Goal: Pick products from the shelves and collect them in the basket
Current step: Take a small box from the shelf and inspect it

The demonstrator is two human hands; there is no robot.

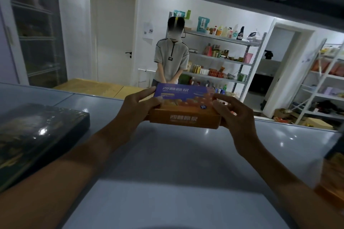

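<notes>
An orange and purple product box (pixel 183 105) lies flat over the far part of a grey shelf board (pixel 176 154). My left hand (pixel 138 107) grips its left end, fingers curled over the purple top. My right hand (pixel 233 110) holds its right end, thumb and fingers curled round the corner. No basket is in view.
A dark wrapped box (pixel 35 135) lies on the shelf at the left. An orange package (pixel 333 173) sits at the right edge. A person (pixel 172 59) stands beyond the shelf, in front of a metal rack of goods (pixel 223 57). Another rack (pixel 323 83) stands at the right.
</notes>
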